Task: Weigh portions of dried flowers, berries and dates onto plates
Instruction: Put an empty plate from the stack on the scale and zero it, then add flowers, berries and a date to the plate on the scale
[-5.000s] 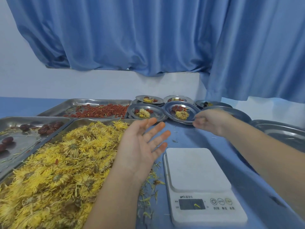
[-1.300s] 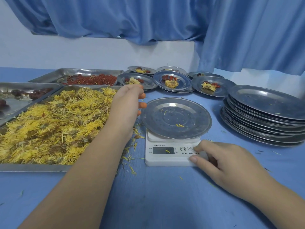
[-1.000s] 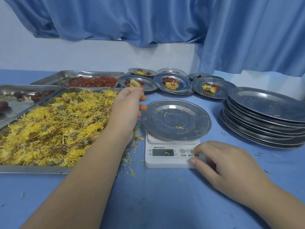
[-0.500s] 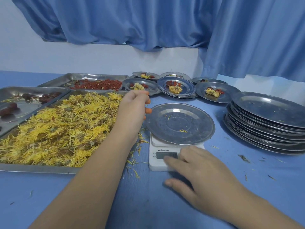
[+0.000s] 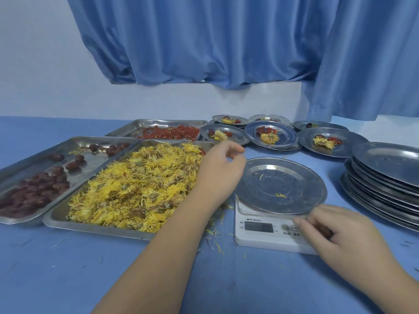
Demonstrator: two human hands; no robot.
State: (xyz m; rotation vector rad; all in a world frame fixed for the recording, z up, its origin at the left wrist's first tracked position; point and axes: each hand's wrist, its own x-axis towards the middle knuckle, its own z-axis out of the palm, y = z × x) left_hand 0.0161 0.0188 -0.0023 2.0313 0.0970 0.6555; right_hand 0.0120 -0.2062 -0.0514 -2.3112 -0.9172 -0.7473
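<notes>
Several filled plates (image 5: 271,135) stand along the tabletop's (image 5: 68,268) far edge, each with flowers and red bits. What the rearmost ones hold is too small to tell. The current plate (image 5: 281,184) sits on the scale (image 5: 258,236) toward the front edge, bare but for a few stray petals, so this portion is not yet begun.

I judge the scale is being zeroed. The right hand (image 5: 337,234) rests on its front right corner, fingers bent, one fingertip at the buttons. The left hand (image 5: 220,171) hovers between the flowers (image 5: 136,184) in their tray and the plate's left rim, fingers loosely curled; whether they pinch anything I cannot tell.

Berries (image 5: 172,132) and dates (image 5: 34,189) lie in trays toward the left edge. A tall stack (image 5: 385,175) of empty plates at the right edge suggests much is left.

The tabletop is blue and strewn with petals, with a pale wall (image 5: 34,64) and blue curtain (image 5: 204,41) behind it.
</notes>
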